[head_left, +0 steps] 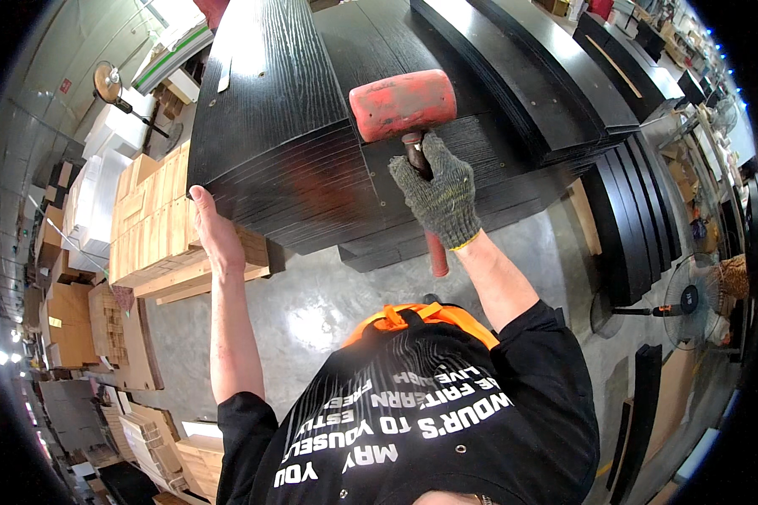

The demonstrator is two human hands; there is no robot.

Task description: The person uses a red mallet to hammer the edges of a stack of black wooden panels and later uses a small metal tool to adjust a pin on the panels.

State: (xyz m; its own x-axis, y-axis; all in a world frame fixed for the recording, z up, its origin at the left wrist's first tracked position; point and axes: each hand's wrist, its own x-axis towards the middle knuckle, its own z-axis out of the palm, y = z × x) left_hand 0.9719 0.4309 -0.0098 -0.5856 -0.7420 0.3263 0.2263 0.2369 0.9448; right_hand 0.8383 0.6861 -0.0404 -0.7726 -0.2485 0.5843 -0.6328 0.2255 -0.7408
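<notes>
My right hand [442, 189], in a dark grey knitted glove, is closed around the handle of a mallet [403, 104] with a scuffed red head. The head is over the near edge of a stack of black wood-grain boards [278, 181]; I cannot tell whether it touches them. The lower end of its red handle sticks out below my fist. My bare left hand [217, 231] lies stretched out against the left near corner of the stack, some of its fingers hidden from view.
More black boards [556, 76] are piled at the far right, with others standing on edge [627, 210]. Pale wooden pieces [152, 223] are stacked on the left. A standing fan [691, 300] is at right, another fan [107, 82] at far left. Grey floor [303, 307] lies between me and the stack.
</notes>
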